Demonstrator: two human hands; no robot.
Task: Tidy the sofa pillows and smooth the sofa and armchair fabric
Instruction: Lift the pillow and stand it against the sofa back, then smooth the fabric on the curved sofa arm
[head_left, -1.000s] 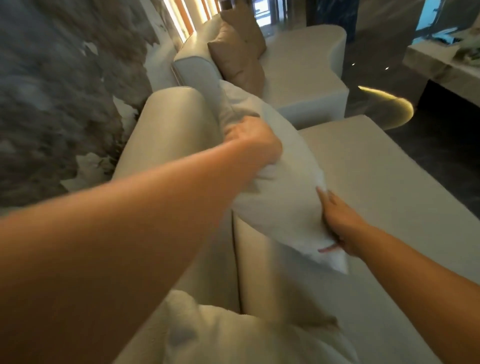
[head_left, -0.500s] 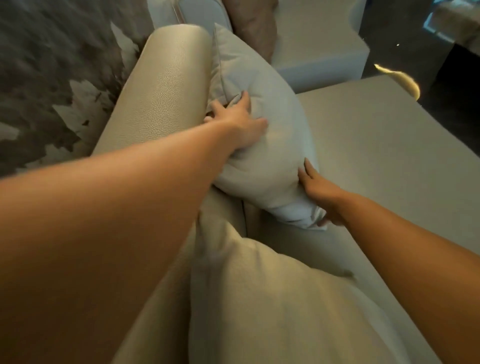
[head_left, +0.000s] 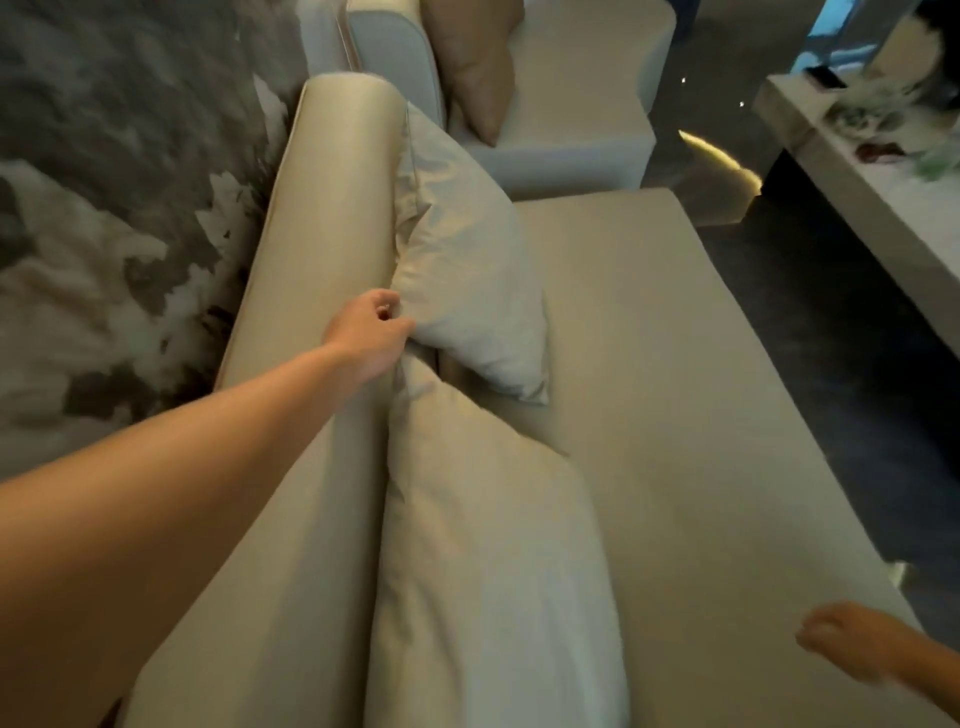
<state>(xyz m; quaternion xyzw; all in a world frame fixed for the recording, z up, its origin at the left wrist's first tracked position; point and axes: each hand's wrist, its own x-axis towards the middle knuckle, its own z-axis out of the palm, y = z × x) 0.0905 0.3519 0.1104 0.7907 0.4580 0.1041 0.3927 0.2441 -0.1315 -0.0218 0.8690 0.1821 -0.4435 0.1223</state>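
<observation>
We see two bare forearms, no sleeves, no watch, no rings we can make out. The left hand (head_left: 371, 332) shows sharp; the right hand (head_left: 852, 652) is motion-blurred, details lost.

Left hand (head_left: 371, 332) pinching pale pillow (head_left: 467, 270) corner against sofa backrest (head_left: 322, 249)

The blurred right hand (head_left: 852, 652) sits at the bottom-right corner, its arm cut by the edge and its fingers unreadable. The large beige near cushion (head_left: 488, 561) runs off the bottom edge. The tan far pillow (head_left: 475, 67) is cropped by the top edge. Items on the pale stone table (head_left: 852, 171) are smeared.
</observation>
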